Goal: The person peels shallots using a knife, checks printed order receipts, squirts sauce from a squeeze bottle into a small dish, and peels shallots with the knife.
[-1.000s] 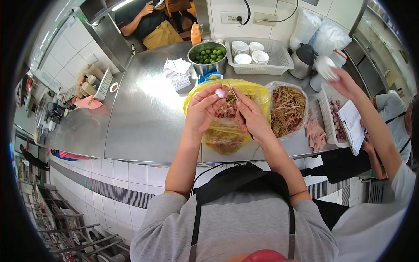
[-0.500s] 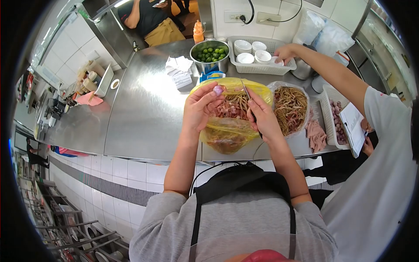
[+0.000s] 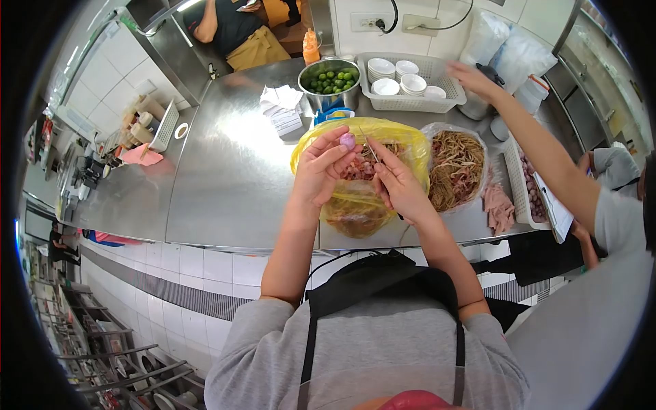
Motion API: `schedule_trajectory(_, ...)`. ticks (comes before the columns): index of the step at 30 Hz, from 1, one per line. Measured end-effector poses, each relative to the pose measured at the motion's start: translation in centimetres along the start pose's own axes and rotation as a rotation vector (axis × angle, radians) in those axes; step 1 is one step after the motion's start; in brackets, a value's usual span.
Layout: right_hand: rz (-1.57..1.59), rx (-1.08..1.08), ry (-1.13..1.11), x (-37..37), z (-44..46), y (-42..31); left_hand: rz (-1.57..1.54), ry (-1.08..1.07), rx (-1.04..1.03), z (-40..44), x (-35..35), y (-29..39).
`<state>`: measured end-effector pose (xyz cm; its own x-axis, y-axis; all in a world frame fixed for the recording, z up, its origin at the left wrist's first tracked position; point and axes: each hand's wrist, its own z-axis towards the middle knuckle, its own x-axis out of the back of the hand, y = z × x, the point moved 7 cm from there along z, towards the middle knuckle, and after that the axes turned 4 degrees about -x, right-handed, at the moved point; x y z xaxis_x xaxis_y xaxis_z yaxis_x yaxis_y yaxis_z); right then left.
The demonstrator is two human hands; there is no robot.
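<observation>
Between the thumb and fingers of my left hand (image 3: pixel 320 164) is a small purple shallot (image 3: pixel 348 141). My right hand (image 3: pixel 398 179) is closed around a knife, its thin blade (image 3: pixel 370 146) pointing up and toward the shallot. Both hands are above a yellow plastic bag (image 3: pixel 403 142), opened out on the steel counter and holding reddish peelings (image 3: pixel 360 167). To the right of my right hand lies a clear bag of dry brown stalks and skins (image 3: pixel 456 167).
A steel pot (image 3: pixel 333 104) of green limes and a white basket (image 3: pixel 410 104) with stacked bowls stand behind the bags. At right are a pink cloth (image 3: pixel 497 209), a basket of shallots (image 3: pixel 521 191) and a clipboard (image 3: pixel 555 208). A co-worker's arm (image 3: pixel 540 147) reaches in from the right.
My right hand and the knife have moved left, closer to the shallot. The co-worker's hand has pulled away from the bowl basket, to the right.
</observation>
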<state>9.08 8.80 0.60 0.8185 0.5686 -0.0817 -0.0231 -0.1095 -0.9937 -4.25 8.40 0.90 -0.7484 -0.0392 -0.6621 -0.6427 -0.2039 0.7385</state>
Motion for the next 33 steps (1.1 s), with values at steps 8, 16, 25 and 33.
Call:
schedule_trajectory(8,0.025,0.014,0.002,-1.0,-0.7,-1.3,0.009,0.047,-0.05,-0.2,0.0,-0.2)
schedule_trajectory(16,-0.013,0.143,0.016,-1.2,-0.5,-1.3,0.257,-0.012,-0.24,-0.8,-1.2,0.9)
schedule_trajectory(25,-0.004,0.105,0.071,0.3,-0.2,-1.1,0.127,0.044,-0.164,-0.8,-0.5,0.4)
schedule_trajectory(33,0.089,0.069,0.026,-0.7,-0.9,-1.6,0.144,0.027,-0.134,-0.7,-0.9,0.3)
